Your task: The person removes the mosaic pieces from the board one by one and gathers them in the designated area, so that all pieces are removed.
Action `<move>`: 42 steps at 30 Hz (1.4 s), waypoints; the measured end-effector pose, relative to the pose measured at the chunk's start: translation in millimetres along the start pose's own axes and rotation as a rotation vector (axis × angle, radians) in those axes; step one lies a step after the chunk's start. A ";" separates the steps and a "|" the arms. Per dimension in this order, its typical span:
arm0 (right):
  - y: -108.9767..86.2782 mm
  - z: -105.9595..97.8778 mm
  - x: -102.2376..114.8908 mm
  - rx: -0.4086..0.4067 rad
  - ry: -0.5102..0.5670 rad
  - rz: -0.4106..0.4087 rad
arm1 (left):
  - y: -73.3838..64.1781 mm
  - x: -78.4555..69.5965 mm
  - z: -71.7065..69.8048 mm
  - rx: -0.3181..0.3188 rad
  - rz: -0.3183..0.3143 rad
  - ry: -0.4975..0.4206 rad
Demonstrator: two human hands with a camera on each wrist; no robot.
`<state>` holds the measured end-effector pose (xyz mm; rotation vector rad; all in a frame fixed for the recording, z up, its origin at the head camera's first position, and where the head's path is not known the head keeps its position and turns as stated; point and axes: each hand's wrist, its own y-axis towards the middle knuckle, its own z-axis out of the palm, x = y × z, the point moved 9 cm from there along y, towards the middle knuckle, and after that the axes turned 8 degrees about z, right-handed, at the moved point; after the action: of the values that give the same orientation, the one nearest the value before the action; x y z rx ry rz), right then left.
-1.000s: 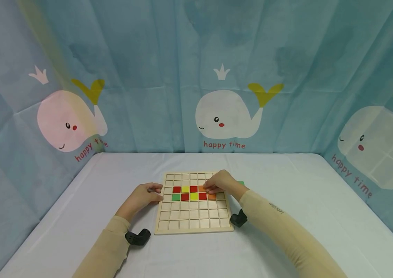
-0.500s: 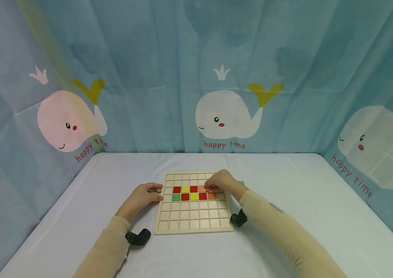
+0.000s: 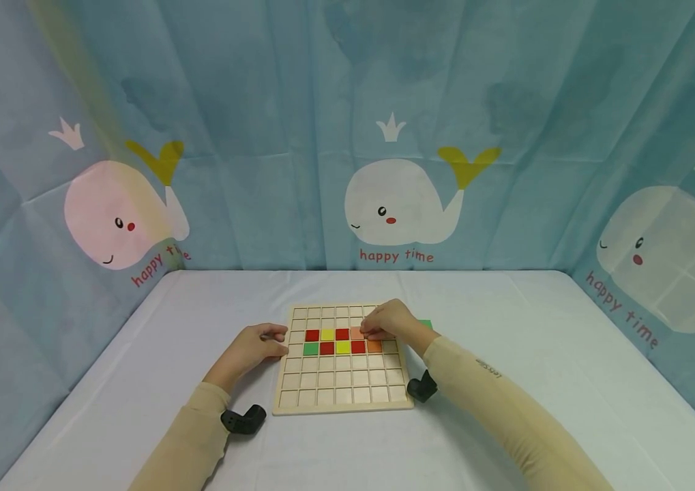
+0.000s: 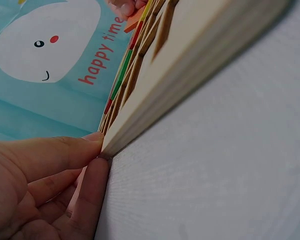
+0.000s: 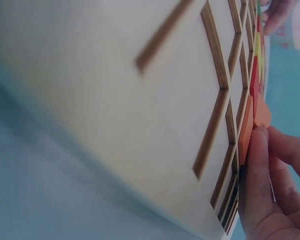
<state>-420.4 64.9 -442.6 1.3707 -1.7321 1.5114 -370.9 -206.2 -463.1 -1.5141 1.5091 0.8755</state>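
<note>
Wooden grid board [image 3: 344, 378]: lying flat on the white tablecloth [image 3: 169, 348], pretty much dead centre for me, with the blue whale curtain [image 3: 279, 102] behind it, "happy time" printed all over that thing.
Right hand [image 3: 393, 320]: reaching over the board's right side, gap super narrow, thumb and fingers pinching one orange tile.
Left hand [image 3: 252, 346]: on the board's left edge, holding it with thumb and fingertips, so not spread wide either.
Black wrist gadgets: one by my left beige cuff [image 3: 244, 419], the other [image 3: 423, 386] under my right sleeve, near the board's right edge.
Nearer tile row: from the left I've got green [image 3: 311, 349], red [image 3: 327, 348], yellow [image 3: 343, 347], red [image 3: 357, 347], orange [image 3: 374, 346], each in its own slot.
Farther tile row: red [image 3: 312, 335], yellow [image 3: 327, 335], red [image 3: 342, 334].
Pinched orange tile [image 5: 262, 112]: tilted up, just beside that last red; can't tell if its bottom edge touches the slot.
Green piece [image 3: 425, 323]: past the board's right side, mostly hidden by my wrist.
</note>
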 end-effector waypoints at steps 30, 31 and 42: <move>0.5 -4.2 0.1 0.017 0.035 0.008 | -1.7 -2.8 -0.1 0.002 0.013 -0.002; 0.5 -5.9 0.1 0.017 0.036 0.010 | -1.8 -2.7 -0.1 0.003 0.013 -0.002; 6.9 -28.6 -7.4 -0.007 0.069 0.046 | -2.9 -3.6 -0.4 0.003 0.007 -0.007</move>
<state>-430.9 93.4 -443.6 1.2681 -1.7360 1.5569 -368.2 -205.1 -459.5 -1.5032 1.5104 0.8813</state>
